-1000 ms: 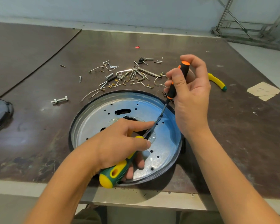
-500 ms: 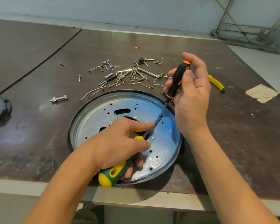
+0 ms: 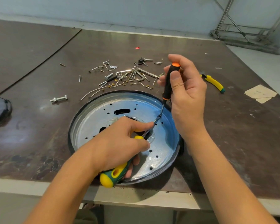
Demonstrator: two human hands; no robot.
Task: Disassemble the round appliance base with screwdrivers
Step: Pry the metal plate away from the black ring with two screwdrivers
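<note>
the base (image 3: 165,143) lies flat at the front edge of the desk (image 3: 249,143), metal side up. the left hand (image 3: 120,143) grips the green screwdriver (image 3: 115,174) with curled fingers, the shaft pointing to the middle of the base. the right hand (image 3: 187,97) pinches the black screwdriver (image 3: 168,84) between thumb and fingers, almost upright, tip down at the plate beside the left forefinger. loose screws (image 3: 111,76) lie behind the base, and a bolt (image 3: 58,99) toward the left edge.

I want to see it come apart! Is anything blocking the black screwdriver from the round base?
Nothing visible does. The black-and-orange screwdriver in the right hand reaches the round appliance base, its tip beside the left hand.
</note>
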